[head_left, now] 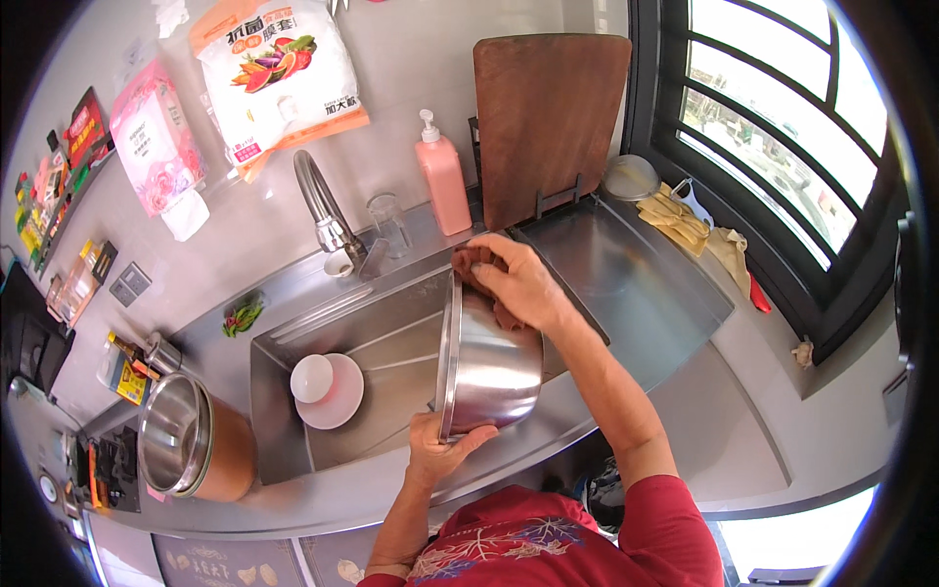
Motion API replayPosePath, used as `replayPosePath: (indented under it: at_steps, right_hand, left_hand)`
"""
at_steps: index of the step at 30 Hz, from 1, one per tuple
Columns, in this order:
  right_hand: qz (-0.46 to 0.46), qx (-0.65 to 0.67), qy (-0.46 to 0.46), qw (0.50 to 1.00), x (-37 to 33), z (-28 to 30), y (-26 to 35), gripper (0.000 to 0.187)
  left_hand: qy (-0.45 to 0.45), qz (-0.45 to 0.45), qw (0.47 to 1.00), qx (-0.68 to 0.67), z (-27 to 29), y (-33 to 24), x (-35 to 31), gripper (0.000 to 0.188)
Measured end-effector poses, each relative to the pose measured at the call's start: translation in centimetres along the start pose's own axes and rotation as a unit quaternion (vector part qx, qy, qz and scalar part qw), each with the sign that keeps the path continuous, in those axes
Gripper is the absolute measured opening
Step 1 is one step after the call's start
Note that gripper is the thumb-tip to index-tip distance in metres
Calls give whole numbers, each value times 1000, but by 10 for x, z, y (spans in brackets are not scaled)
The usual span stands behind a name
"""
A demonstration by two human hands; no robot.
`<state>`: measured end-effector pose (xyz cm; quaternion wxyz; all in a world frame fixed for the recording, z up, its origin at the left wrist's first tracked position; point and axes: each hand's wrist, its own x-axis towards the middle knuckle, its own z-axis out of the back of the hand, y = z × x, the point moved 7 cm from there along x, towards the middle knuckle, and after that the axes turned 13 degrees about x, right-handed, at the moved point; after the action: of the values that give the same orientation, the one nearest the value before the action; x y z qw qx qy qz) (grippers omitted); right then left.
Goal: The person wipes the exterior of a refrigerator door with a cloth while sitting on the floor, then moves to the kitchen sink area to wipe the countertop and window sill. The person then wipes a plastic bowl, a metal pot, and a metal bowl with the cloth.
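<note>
A shiny steel pot point(496, 367) is tipped on its side above the right part of the sink, its opening turned to the left. My left hand point(442, 447) grips the pot's lower rim, thumb on the outer wall. At the upper rim my right hand point(518, 279) is closed on a brown cloth point(504, 313), pressed against the pot's outside. Inside the steel sink point(386, 377), a white bowl point(312, 379) rests on a pale plate point(342, 403). The pot's inside is hidden from this side.
A tap point(318, 201), a drinking glass point(388, 225) and a pink pump bottle point(443, 176) stand behind the sink. A wooden cutting board point(550, 127) leans on the wall. Steel basins in a brown bucket point(230, 445) sit left; yellow gloves point(675, 223) lie by the window.
</note>
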<state>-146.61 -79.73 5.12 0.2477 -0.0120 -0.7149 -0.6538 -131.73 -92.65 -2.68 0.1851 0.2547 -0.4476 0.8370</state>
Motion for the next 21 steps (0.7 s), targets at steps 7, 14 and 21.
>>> replayPosePath:
  at_steps: [7, 14, 21]
  right_hand:
    - [420, -341, 25, 841, -110, -81, 66, 29]
    - [267, -103, 159, 945, -42, -30, 84, 27]
    - [12, 258, 92, 962, -27, -2, 10, 30]
  left_hand:
    - [-19, 57, 998, -24, 20, 23, -15, 20]
    - [-98, 133, 955, -247, 48, -10, -27, 44]
    - [-231, 79, 927, -284, 70, 29, -57, 93]
